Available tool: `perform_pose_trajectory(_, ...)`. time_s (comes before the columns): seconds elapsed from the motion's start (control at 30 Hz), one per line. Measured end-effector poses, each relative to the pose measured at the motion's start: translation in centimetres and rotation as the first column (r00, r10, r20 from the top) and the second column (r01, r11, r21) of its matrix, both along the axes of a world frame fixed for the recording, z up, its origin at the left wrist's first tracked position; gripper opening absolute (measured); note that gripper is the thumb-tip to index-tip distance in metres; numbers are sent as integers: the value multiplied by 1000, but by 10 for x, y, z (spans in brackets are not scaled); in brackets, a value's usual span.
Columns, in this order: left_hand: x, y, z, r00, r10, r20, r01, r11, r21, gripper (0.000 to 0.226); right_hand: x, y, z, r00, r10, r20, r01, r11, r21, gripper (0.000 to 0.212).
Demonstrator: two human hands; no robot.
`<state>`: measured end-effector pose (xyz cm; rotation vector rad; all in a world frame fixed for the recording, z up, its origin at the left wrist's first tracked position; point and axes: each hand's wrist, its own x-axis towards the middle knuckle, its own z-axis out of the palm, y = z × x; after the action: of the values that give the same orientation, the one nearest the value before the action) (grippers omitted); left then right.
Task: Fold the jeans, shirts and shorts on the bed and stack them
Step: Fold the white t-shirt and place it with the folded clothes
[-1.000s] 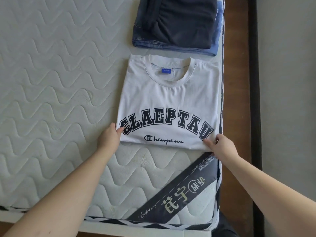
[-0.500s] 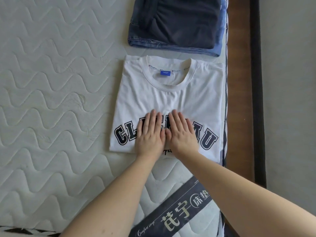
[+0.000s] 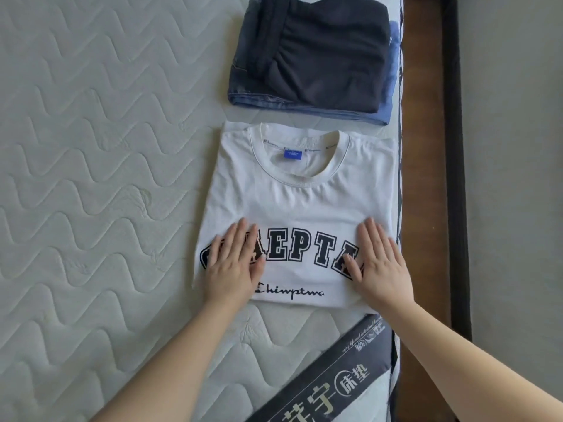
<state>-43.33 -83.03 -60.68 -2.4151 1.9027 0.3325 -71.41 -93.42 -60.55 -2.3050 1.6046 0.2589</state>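
Note:
A folded white T-shirt (image 3: 300,202) with dark block letters lies flat on the quilted mattress (image 3: 91,178), close to its right edge. My left hand (image 3: 233,263) presses flat on the shirt's lower left part, fingers straight. On the lower right part my right hand (image 3: 377,263) lies flat the same way. Beyond the shirt's collar sits a stack: dark folded shorts (image 3: 323,47) on top of folded blue jeans (image 3: 304,106).
The mattress's right edge (image 3: 399,178) runs beside a brown wooden bed frame (image 3: 426,147) and a grey floor (image 3: 511,147). A dark label band (image 3: 335,385) with printed characters crosses the mattress's near right corner. Bare quilted mattress stretches to the left.
Both hands went from pinching the shirt's lower corners to pressing together at its middle, then slid apart to the left and right ends of the lettering.

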Motion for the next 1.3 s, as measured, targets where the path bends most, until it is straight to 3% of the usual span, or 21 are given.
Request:
perform_pose_trajectory(0.07,12,-13,9,998,63,19,-63,998,0,61,4,-20,4,999,-21,38,22,999,-25,74)
perform_pose_trajectory(0.23,36,-110,8,999,43,-5,-43,997,-71,65,61,-99,5,991,3,131,15,991,-135,67)
perform_pose_trajectory(0.4,64,-185,-17,999,-30,28,29,999,34,69,103,-143,-15,993,-5,117,19,993,-117,67)
perform_pose_trajectory(0.5,68,-204,-26,998,-59,29,58,998,20,72,100,-150,-27,995,-31,98,46,988,-149,70)
perform_pose_trajectory(0.83,62,-199,-39,1000,-18,18,19,997,-80,70,101,-152,-30,995,-55,81,68,985,-159,74)
perform_pose_trajectory(1.07,71,-206,-35,1000,-20,2,20,999,44,67,82,-161,-24,987,28,159,-17,998,-68,72)
perform_pose_trajectory(1.2,78,-178,-13,996,88,-24,-86,992,96,68,29,-166,-12,997,-82,5,82,997,-4,72)
perform_pose_trajectory(1.3,61,-139,4,997,78,-12,-77,994,77,79,5,-145,4,983,-169,-72,169,986,-4,73)
